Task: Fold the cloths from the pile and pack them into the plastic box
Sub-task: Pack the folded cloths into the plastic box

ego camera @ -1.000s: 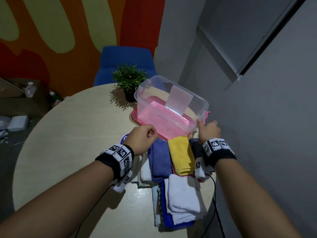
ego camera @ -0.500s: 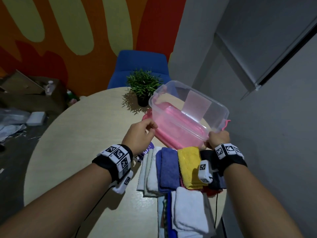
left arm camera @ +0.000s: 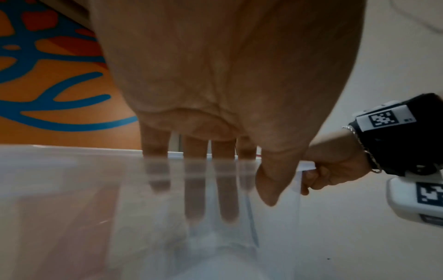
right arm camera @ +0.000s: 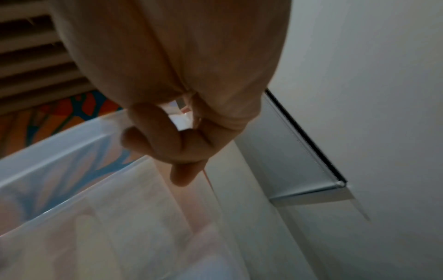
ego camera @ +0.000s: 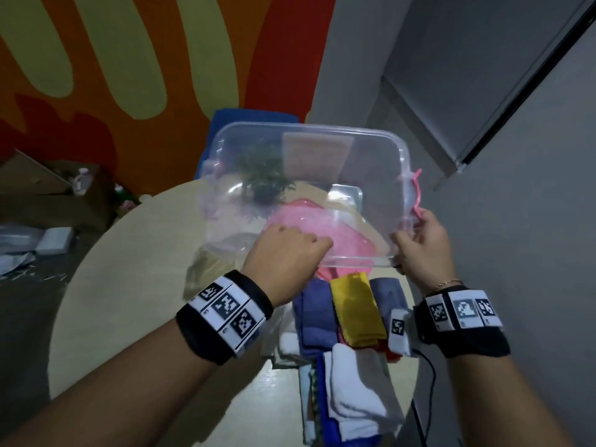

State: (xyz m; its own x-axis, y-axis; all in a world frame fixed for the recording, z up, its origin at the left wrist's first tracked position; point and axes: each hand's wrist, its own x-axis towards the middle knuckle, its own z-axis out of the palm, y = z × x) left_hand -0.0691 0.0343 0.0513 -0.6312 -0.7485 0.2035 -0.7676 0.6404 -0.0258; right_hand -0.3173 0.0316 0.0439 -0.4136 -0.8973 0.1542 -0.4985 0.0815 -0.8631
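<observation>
Her left hand (ego camera: 283, 253) hooks over the near rim of the clear plastic box (ego camera: 309, 150), fingers (left arm camera: 194, 189) straight down inside the wall, thumb outside. The box is lifted and tilted above the folded cloths (ego camera: 354, 311). Her right hand (ego camera: 422, 246) curls tight around the box's right corner. Below is a round pale table (ego camera: 135, 285); behind it, an orange painted wall (ego camera: 129, 75).

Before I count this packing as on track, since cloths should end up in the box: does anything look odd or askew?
Yes. The plastic box is off the table, tipped steeply, its opening towards the camera, held at its near rim by the left hand and right hand. It looks empty; the folded cloths lie on the table below.
</observation>
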